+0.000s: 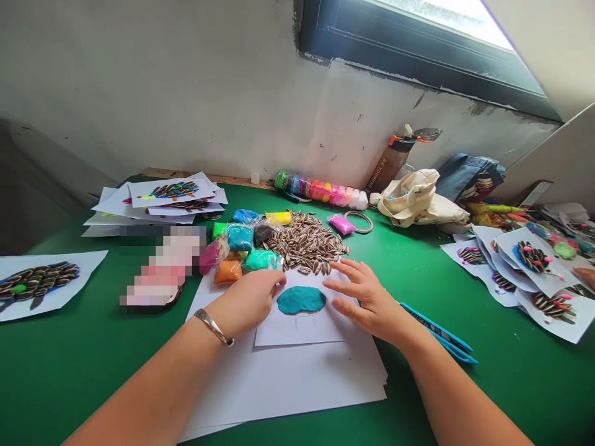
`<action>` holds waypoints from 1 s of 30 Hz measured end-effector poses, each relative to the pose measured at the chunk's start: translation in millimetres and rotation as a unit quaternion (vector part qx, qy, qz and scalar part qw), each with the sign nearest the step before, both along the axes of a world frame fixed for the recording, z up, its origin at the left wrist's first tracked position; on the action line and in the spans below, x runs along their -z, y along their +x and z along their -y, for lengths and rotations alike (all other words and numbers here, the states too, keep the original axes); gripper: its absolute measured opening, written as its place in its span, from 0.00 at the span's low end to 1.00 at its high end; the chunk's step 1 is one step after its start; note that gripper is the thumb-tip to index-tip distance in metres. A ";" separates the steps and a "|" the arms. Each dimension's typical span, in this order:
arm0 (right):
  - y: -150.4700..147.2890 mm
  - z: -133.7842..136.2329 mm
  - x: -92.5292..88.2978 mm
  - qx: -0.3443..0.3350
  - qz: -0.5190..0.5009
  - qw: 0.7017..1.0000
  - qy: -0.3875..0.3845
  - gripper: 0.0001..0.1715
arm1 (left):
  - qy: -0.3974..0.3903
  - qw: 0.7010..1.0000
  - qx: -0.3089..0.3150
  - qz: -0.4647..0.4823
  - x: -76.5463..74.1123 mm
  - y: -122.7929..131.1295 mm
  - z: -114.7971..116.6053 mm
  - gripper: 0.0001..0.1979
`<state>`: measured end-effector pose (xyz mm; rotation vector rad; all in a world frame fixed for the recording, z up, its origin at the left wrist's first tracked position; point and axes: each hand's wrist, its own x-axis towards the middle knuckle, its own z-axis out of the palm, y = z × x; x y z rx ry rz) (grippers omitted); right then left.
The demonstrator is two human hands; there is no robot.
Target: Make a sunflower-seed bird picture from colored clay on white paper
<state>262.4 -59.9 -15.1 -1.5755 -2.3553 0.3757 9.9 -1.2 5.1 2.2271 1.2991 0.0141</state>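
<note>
A flat, rounded patch of blue modelling clay [302, 300] sits on a small white paper [297, 334], with short pencil lines drawn below it. My left hand [253, 300], wearing a silver bracelet at the wrist, is at the patch's left side, fingers bent together; whatever they hold, if anything, is hidden. On the other side, my right hand [367, 300] has its fingers spread, the tips close to the clay and the seeds. Behind the paper lies a heap of striped sunflower seeds [307, 241]. Bagged clay, including an orange pack [227, 271] and a turquoise pack [263, 260], borders the heap.
Larger white sheets [297, 390] lie underneath. A blue cutter knife [439, 334] rests beside my right forearm. Seed pictures are stacked at left [158, 201] and right [534, 266]. Farther back are a bottle [390, 161], a cloth bag [413, 198] and a clay row [320, 191].
</note>
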 end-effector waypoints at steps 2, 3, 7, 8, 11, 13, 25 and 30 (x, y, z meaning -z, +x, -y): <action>-1.6 0.4 -0.6 -0.010 0.014 1.000 -0.019 0.23 | 0.000 1.000 0.000 0.001 0.2 0.2 -0.2 0.13; -2.9 0.5 -1.0 -0.014 0.022 0.999 -0.028 0.23 | 0.000 1.000 0.000 0.002 0.2 0.2 -0.3 0.13; -6.4 0.5 -3.2 -0.024 0.042 0.998 -0.041 0.23 | 0.001 1.000 0.004 0.005 -0.3 -1.1 -0.4 0.13; -6.4 0.6 -3.9 -0.025 0.042 0.998 -0.037 0.23 | 0.002 1.000 0.005 0.006 -0.4 -1.5 -0.3 0.13; -5.6 1.6 -5.6 -0.024 0.035 0.999 -0.022 0.23 | 0.002 1.000 0.006 0.009 -0.7 -1.6 0.1 0.13; -5.0 2.6 -6.1 -0.028 0.031 0.999 -0.018 0.25 | 0.002 1.000 0.006 0.009 -0.7 -1.0 0.2 0.13; -13.8 12.0 -16.4 -0.077 0.052 0.996 -0.017 0.29 | 0.004 1.000 0.014 -0.004 -1.9 0.0 2.3 0.12; -29.7 17.1 -14.7 -0.115 0.065 0.991 -0.003 0.31 | 0.006 1.000 0.015 -0.004 -2.5 0.8 1.4 0.12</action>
